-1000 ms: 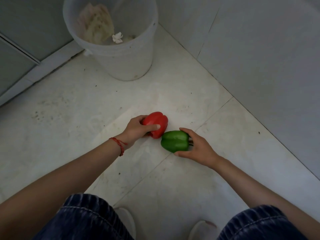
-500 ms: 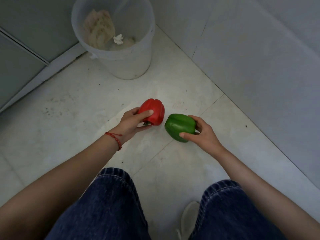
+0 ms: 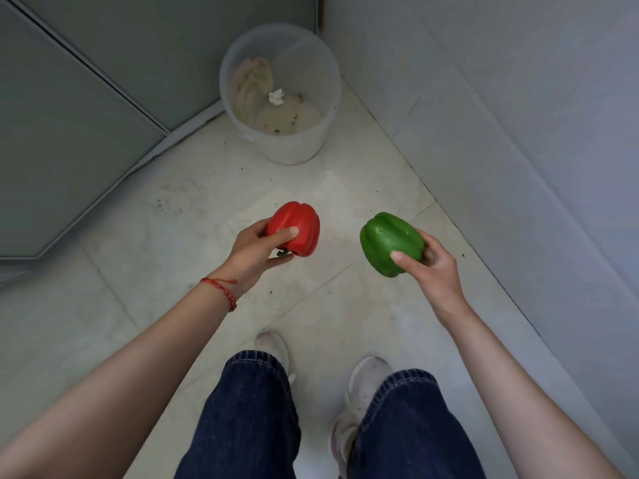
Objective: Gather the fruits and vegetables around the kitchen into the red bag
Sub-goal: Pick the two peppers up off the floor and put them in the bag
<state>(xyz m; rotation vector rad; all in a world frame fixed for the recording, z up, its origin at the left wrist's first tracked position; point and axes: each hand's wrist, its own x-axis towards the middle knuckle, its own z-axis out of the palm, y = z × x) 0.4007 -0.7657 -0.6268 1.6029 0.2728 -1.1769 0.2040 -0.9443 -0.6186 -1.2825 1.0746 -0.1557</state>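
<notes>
My left hand [image 3: 254,252] grips a red bell pepper [image 3: 299,226] from its stem end, thumb across its side, held above the floor. My right hand [image 3: 428,267] grips a green bell pepper [image 3: 385,242], thumb on its front and fingers behind it. The two peppers are apart, about a hand's width between them. A red string bracelet sits on my left wrist. No red bag is in view.
A translucent white bucket [image 3: 325,133] with a rag and scraps inside stands in the corner ahead. Grey cabinet doors [image 3: 69,140] run along the left, a grey wall [image 3: 518,115] along the right. My legs and white shoes stand on the pale tiled floor [image 3: 155,271] below.
Both peppers have been lifted off the floor and drawn apart. I have risen from a crouch, so the bucket and floor look farther away.
</notes>
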